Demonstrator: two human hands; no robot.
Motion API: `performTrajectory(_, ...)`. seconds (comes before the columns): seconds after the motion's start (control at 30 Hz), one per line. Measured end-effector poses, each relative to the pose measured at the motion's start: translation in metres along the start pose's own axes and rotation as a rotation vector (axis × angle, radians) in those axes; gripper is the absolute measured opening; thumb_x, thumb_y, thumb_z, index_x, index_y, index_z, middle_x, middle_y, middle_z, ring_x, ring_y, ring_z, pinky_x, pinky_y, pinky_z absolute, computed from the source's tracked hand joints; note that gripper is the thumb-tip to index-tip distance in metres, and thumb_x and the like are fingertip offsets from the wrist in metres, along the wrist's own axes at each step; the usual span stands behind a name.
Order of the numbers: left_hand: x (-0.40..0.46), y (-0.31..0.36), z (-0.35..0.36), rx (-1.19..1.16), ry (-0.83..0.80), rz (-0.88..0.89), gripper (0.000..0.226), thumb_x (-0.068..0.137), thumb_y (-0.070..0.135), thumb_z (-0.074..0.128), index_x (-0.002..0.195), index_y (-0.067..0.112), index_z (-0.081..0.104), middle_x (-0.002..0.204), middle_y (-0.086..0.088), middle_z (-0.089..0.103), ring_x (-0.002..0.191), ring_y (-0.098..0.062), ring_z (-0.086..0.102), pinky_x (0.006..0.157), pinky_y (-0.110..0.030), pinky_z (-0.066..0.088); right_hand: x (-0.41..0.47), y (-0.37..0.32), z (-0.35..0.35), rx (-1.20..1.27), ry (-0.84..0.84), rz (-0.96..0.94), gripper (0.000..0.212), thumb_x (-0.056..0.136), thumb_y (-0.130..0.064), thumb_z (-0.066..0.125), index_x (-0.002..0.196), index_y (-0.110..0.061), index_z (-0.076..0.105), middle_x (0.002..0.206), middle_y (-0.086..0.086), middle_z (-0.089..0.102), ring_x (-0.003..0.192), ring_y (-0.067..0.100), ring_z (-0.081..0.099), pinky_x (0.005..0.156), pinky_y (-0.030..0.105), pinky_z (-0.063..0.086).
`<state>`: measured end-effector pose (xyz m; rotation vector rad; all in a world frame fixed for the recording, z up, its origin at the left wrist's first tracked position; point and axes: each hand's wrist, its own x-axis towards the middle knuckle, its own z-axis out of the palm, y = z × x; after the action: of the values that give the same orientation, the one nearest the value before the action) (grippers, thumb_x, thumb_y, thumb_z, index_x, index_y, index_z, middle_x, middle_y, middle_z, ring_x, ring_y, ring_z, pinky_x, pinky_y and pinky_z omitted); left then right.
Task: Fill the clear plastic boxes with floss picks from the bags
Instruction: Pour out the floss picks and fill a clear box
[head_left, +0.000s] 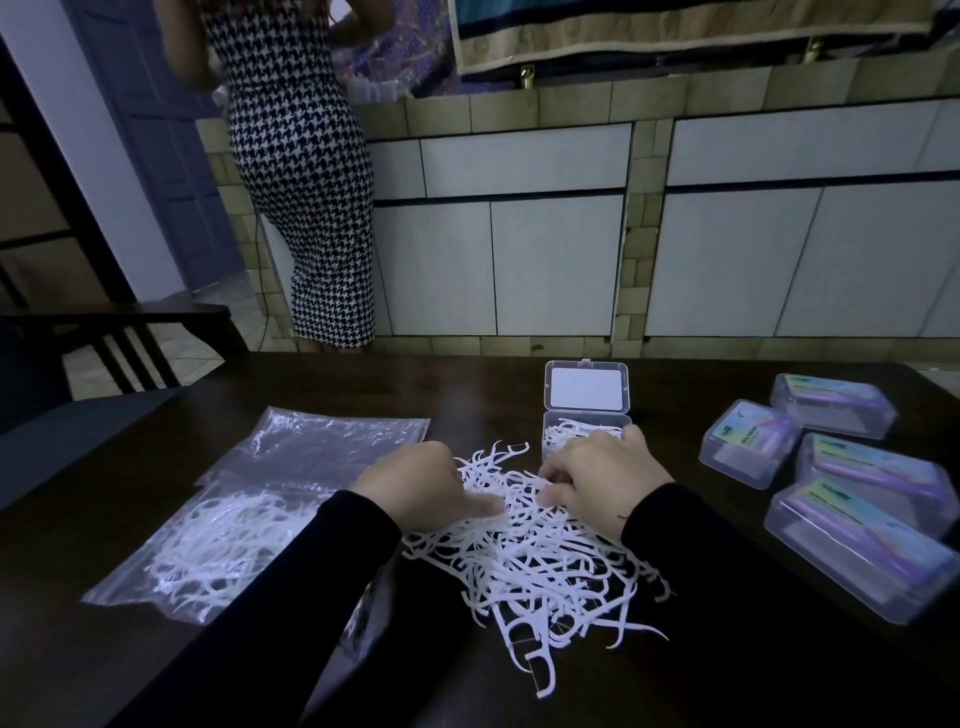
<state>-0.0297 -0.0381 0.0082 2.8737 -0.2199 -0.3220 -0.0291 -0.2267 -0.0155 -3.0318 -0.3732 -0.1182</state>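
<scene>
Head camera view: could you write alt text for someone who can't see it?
Two hands, the left hand and right hand, gather loose white floss picks on a dark table beside an open clear box. A bag of picks lies left; four closed boxes sit right.

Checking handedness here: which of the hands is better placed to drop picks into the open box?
Probably the right hand: it touches the loose pile beside the open box; the left hand is farther away.

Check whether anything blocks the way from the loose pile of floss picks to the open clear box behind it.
Nothing visible does. The open box stands directly behind the pile of floss picks, its lid tilted up and back. The left hand and right hand are on the pile.
</scene>
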Motion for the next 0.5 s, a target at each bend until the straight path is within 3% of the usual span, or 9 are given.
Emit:
performTrajectory(0.13, 0.000, -0.001, 0.001, -0.050, -0.016, 0.035, 0.050, 0.072, 0.062, 0.071, 0.062, 0.018, 0.050, 0.059, -0.002, 0.043, 0.055, -0.018, 0.038, 0.055, -0.028, 0.027, 0.000, -0.001, 0.000, -0.024, -0.009, 0.002, 0.026, 0.096, -0.047, 0.049, 0.107, -0.029, 0.063, 0.111, -0.006, 0.061, 0.109, 0.017, 0.048, 0.098, 0.043, 0.025)
performTrajectory(0.23, 0.000, -0.003, -0.002, -0.100, -0.033, 0.042, 0.039, 0.075, 0.056, 0.072, 0.079, 0.018, 0.065, 0.068, -0.002, 0.056, 0.060, -0.016, 0.047, 0.057, -0.026, 0.035, -0.001, 0.001, -0.001, 0.007, -0.014, 0.016, 0.022, 0.097, -0.043, 0.048, 0.107, -0.028, 0.060, 0.112, -0.004, 0.061, 0.111, 0.019, 0.048, 0.101, 0.043, 0.028)
performTrajectory(0.3, 0.000, -0.003, -0.004, -0.126, -0.044, 0.040, 0.044, 0.078, 0.054, 0.070, 0.091, 0.012, 0.070, 0.076, -0.001, 0.063, 0.065, -0.014, 0.052, 0.060, -0.025, 0.042, -0.001, 0.003, 0.000, 0.085, -0.023, 0.050, 0.018, 0.097, -0.043, 0.049, 0.106, -0.030, 0.058, 0.110, -0.003, 0.060, 0.113, 0.022, 0.045, 0.100, 0.042, 0.028)
performTrajectory(0.37, 0.000, -0.003, -0.005, -0.132, -0.037, 0.030, 0.047, 0.080, 0.052, 0.069, 0.097, 0.008, 0.069, 0.082, -0.002, 0.065, 0.070, -0.015, 0.056, 0.068, -0.029, 0.050, 0.000, 0.006, 0.002, 0.147, -0.034, 0.076, 0.011, 0.096, -0.044, 0.051, 0.094, -0.034, 0.055, 0.104, -0.003, 0.059, 0.112, 0.026, 0.042, 0.096, 0.042, 0.032)
performTrajectory(0.43, -0.001, -0.003, -0.006, -0.132, -0.033, 0.017, 0.046, 0.083, 0.051, 0.067, 0.101, 0.008, 0.068, 0.087, -0.003, 0.066, 0.074, -0.016, 0.058, 0.079, -0.034, 0.054, 0.000, 0.008, 0.003, 0.181, -0.043, 0.094, 0.017, 0.093, -0.046, 0.054, 0.082, -0.033, 0.050, 0.096, -0.005, 0.057, 0.109, 0.026, 0.041, 0.089, 0.039, 0.034)
performTrajectory(0.5, -0.001, -0.002, -0.006, -0.124, -0.033, 0.023, 0.037, 0.085, 0.049, 0.065, 0.096, 0.013, 0.066, 0.090, -0.003, 0.067, 0.076, -0.017, 0.061, 0.082, -0.036, 0.054, 0.000, 0.009, 0.001, 0.208, -0.055, 0.105, 0.018, 0.092, -0.045, 0.056, 0.083, -0.029, 0.055, 0.095, -0.004, 0.056, 0.108, 0.025, 0.035, 0.082, 0.036, 0.032)
